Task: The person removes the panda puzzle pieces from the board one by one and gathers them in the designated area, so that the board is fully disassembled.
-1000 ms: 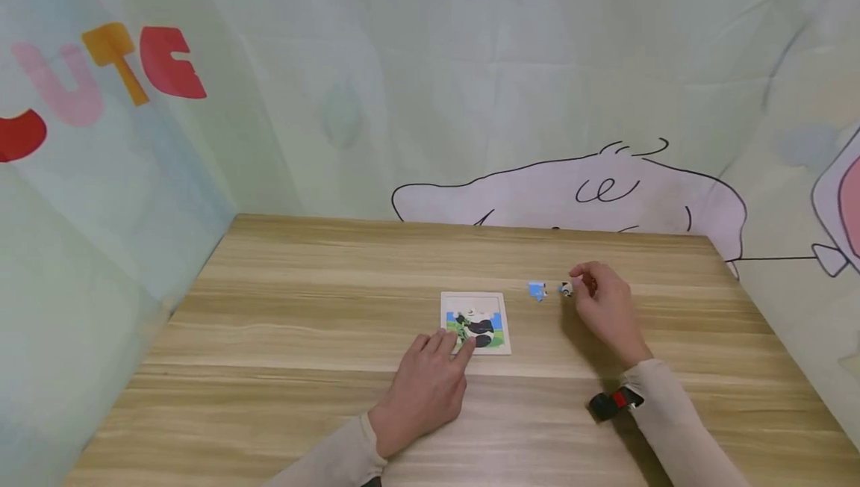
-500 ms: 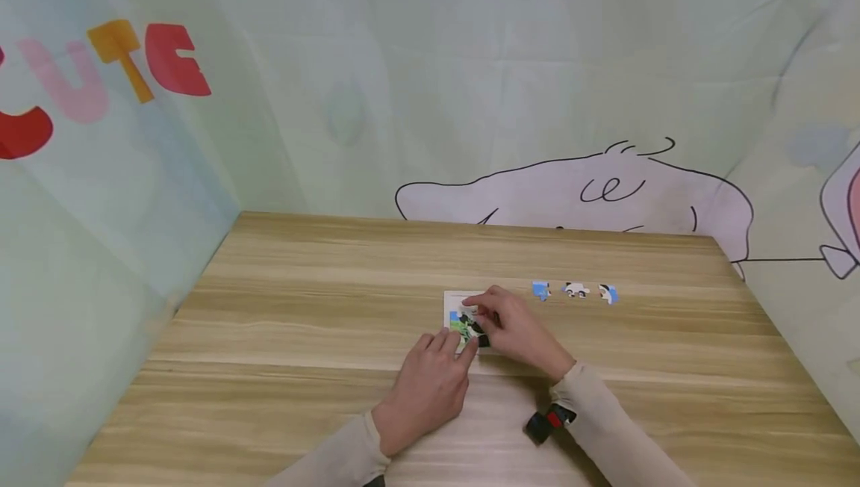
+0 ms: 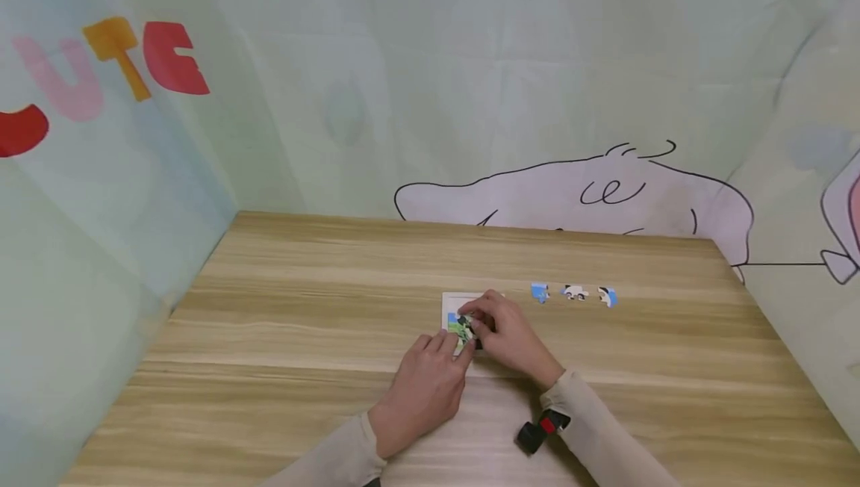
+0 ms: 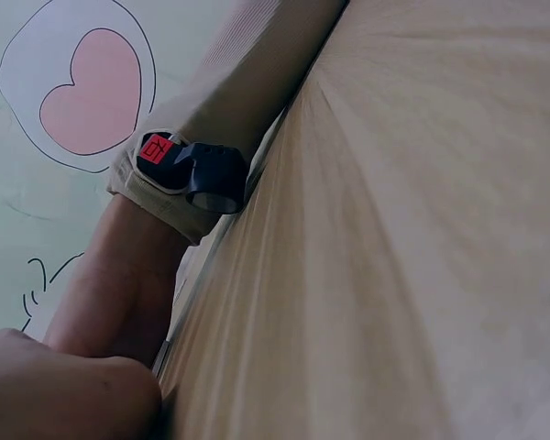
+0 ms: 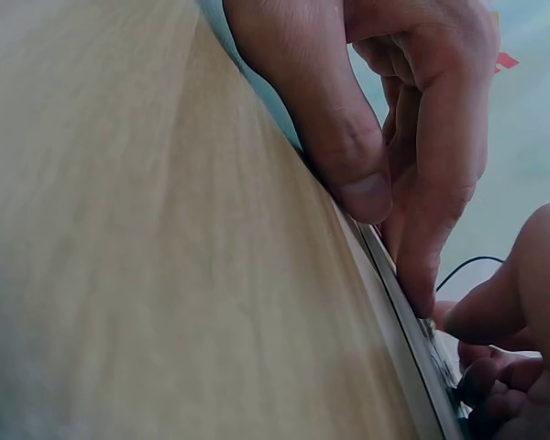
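Note:
A small square puzzle (image 3: pixel 452 320) in a pale frame lies on the table, with green, blue and black-and-white panda parts showing. My left hand (image 3: pixel 423 390) rests its fingertips on the frame's near edge, fingers mostly straight. Over the puzzle's right side, my right hand (image 3: pixel 513 337) bends down, thumb and index fingertips on the picture. In the right wrist view the thumb (image 5: pixel 362 192) and index finger stand slightly apart at the puzzle's edge (image 5: pixel 394 307). I cannot tell whether they pinch a piece. The right hand hides most of the picture.
Three loose pieces lie in a row right of the puzzle: a blue piece (image 3: pixel 540 292), a panda-face piece (image 3: pixel 575 292) and a blue-and-white piece (image 3: pixel 608 296). The wooden table (image 3: pixel 302 293) meets a printed backdrop (image 3: pixel 302 98) at its far edge.
My right hand has come left from the loose pieces to the puzzle, uncovering the rightmost piece. Over the last half second its fingertips have shifted slightly nearer. The left hand stays on the frame.

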`<state>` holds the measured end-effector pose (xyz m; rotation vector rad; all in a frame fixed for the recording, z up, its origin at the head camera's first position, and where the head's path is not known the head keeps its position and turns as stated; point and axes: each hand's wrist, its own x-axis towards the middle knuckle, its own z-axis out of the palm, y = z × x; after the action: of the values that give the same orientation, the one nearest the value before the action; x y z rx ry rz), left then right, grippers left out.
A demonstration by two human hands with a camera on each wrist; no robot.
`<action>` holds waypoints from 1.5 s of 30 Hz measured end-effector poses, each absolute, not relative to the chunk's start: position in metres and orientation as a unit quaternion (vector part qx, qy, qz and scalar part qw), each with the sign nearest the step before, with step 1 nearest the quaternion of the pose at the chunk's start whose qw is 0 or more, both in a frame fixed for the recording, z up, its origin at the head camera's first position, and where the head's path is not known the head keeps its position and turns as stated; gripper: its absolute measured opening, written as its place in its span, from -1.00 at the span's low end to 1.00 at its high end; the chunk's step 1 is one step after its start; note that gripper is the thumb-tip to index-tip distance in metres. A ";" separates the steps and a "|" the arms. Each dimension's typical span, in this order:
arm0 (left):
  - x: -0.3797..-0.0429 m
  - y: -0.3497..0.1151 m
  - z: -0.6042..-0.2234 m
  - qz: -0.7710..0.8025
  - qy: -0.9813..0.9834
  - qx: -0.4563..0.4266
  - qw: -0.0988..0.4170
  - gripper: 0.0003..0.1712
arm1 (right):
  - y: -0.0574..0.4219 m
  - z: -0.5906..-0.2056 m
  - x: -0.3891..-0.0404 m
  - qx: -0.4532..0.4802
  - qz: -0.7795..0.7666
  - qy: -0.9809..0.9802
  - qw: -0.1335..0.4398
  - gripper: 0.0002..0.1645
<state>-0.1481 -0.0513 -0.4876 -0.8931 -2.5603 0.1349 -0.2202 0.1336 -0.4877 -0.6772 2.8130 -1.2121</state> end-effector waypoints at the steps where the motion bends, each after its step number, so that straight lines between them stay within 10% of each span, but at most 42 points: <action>1: -0.148 -0.051 -0.488 0.048 -0.921 -0.323 0.211 -0.48 | 0.134 -0.488 -0.220 -0.208 -0.395 0.895 0.006 -0.66; 19: -0.148 -0.051 -0.490 0.051 -0.920 -0.318 0.224 -0.48 | 0.135 -0.488 -0.217 -0.208 -0.422 0.883 -0.006 -0.51; 26: -0.149 -0.051 -0.490 0.056 -0.918 -0.319 0.229 -0.52 | 0.134 -0.494 -0.215 -0.206 -0.475 0.856 -0.006 -0.77; 45: -0.149 -0.048 -0.490 0.034 -0.928 -0.317 0.192 -0.48 | 0.163 -0.498 -0.208 -0.026 -0.612 0.784 -0.104 -0.79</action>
<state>-0.1490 -0.0485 -0.4901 -0.8906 -2.6047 0.0949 -0.2085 0.1628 -0.4984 -0.0890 2.6390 -2.0604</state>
